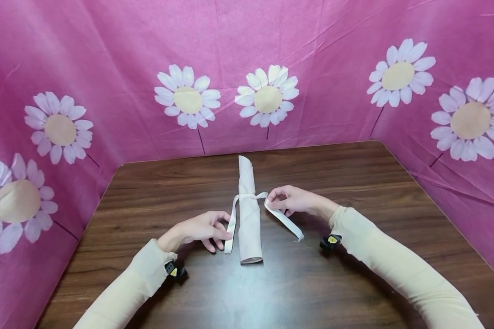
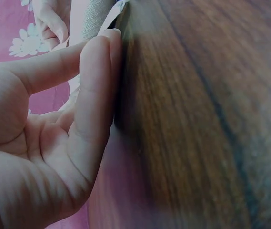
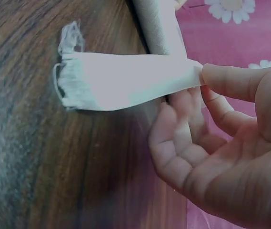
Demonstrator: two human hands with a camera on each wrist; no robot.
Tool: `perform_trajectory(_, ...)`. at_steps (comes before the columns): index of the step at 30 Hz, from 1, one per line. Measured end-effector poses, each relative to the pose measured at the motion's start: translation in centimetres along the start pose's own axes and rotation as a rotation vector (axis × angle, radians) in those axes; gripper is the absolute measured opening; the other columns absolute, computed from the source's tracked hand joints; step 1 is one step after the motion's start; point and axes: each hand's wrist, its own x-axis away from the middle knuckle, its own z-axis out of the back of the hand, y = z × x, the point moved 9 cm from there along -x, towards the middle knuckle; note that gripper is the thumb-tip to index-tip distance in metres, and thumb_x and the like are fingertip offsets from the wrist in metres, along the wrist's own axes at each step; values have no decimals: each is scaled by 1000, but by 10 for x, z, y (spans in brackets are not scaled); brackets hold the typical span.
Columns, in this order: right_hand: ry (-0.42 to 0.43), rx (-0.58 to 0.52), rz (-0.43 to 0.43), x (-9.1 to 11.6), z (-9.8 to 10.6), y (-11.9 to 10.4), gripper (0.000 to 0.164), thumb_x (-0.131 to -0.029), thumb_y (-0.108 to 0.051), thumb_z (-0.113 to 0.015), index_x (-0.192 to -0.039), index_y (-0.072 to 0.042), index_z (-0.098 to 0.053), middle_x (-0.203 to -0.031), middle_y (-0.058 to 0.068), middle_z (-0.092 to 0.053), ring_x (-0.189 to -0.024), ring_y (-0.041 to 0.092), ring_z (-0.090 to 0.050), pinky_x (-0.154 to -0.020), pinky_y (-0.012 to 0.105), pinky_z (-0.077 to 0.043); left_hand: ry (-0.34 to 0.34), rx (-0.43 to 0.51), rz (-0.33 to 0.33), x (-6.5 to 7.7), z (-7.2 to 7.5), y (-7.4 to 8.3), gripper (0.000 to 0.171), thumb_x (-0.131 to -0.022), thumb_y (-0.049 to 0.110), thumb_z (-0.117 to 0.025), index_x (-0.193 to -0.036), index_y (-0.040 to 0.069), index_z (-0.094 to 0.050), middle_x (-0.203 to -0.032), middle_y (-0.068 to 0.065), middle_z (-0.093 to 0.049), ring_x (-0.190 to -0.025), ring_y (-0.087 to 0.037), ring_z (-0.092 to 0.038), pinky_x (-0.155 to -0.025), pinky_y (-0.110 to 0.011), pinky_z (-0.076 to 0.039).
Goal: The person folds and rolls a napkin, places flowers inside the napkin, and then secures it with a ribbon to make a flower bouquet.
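A rolled piece of off-white cloth (image 1: 249, 228) lies lengthwise on the table, with a white ribbon (image 1: 286, 221) tied round it above its middle. One ribbon end hangs to each side of the roll. My left hand (image 1: 203, 230) pinches the left end between thumb and fingers, low and near the table. On the other side, my right hand (image 1: 296, 200) pinches the right end close to the roll. Past those fingers the ribbon's frayed tip (image 3: 71, 81) sticks out, seen in the right wrist view. The left wrist view shows the left fingertips (image 2: 95, 52) beside the roll.
The brown wooden table (image 1: 169, 192) carries the roll. Pink cloth (image 1: 230, 32) printed with white daisies hangs behind the table and along both sides. A small black wrist device (image 1: 176, 271) sits on the left sleeve, another (image 1: 330, 241) on the right.
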Motion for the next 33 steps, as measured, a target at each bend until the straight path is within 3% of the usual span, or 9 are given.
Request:
perform_trajectory(6, 48, 48, -6, -4, 4, 4, 18, -97, -16, -68, -110, -3, -65, -74, 4, -53, -61, 16, -49, -51, 27, -43, -8, -10, -3, 0, -1, 2, 41, -94, 8, -71, -128, 1, -48, -88, -11, -72, -67, -21, -69, -53, -32, -57)
perform_trajectory(10, 52, 13, -18, -7, 5, 6, 17, -99, -15, -66, -109, -2, -64, -80, 5, -60, -60, 15, -53, -50, 27, -44, 1, -14, -2, 0, -1, 5, 41, -95, 9, -71, -128, 2, -47, -88, -10, -71, -69, -22, -69, -54, -33, -58)
perform_trajectory(21, 54, -71, -67, -10, 6, 14, 16, -102, -13, -62, -113, -1, -60, -91, 7, -64, -69, 18, -61, -59, 31, -54, -1, -11, 13, 0, -1, 0, 41, -96, 9, -70, -127, 0, -47, -87, -9, -71, -69, -21, -69, -54, -32, -57)
perform_trajectory(33, 63, -107, -69, -9, 9, 15, 31, -101, -15, -63, -124, -1, -47, -98, 11, -61, -71, 21, -62, -60, 33, -55, -3, -24, 18, 0, -1, 1, 40, -96, 9, -70, -128, 1, -47, -87, -10, -71, -69, -21, -69, -54, -33, -57)
